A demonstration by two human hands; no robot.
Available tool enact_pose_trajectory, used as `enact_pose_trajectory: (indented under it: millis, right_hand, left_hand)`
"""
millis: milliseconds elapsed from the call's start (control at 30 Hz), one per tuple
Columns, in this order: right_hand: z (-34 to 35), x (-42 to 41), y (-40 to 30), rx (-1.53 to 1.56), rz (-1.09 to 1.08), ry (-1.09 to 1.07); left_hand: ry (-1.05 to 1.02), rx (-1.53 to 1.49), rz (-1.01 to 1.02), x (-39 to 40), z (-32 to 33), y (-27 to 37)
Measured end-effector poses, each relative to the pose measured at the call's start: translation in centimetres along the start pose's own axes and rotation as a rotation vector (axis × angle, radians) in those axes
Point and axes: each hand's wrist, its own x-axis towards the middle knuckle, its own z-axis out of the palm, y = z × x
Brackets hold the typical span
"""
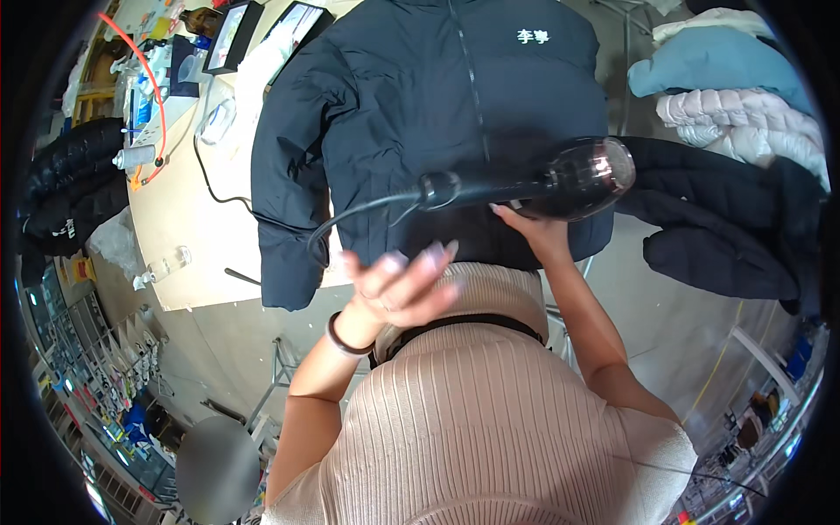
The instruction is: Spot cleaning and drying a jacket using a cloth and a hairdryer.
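Note:
A dark puffer jacket (407, 98) lies front up on the table, its zipper closed and small white writing on the chest. Over its lower part, my right hand (546, 235) grips a black hair dryer (581, 180) by the body, partly hidden behind it. The dryer's handle points left, and its blurred cord (367, 205) loops down from the handle's end. Beside that loop, near the jacket's hem, my left hand (400, 282) is raised with fingers spread and holds nothing. Whether the dryer is running cannot be seen.
On the pale tabletop (197, 243) are a clear bottle (169, 264), a spray can (134, 157), an orange hose (149, 72) and black-edged boxes (233, 36). Folded puffer jackets (722, 65) are stacked at right, near a black garment (715, 216). Another black jacket (72, 177) hangs at left.

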Motion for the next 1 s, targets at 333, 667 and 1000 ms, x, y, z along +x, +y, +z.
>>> enact_pose_trajectory:
  millis: [333, 667, 1000]
  right_hand:
    - [6.9, -3.2, -0.9, 0.056, -0.399, -0.014]
    - [11.6, -5.5, -5.9, -0.225, -0.484, -0.005]
    - [19.0, -8.4, -7.5, -0.386, -0.633, 0.064]
  left_hand:
    - [-0.366, 0.282, -0.301, 2.2, -8.6, -1.3]
    - [-0.216, 0.584, -0.705, -3.7, -13.0, 0.0]
    - [-0.125, 0.628, -0.761, -8.4, -18.8, -3.9]
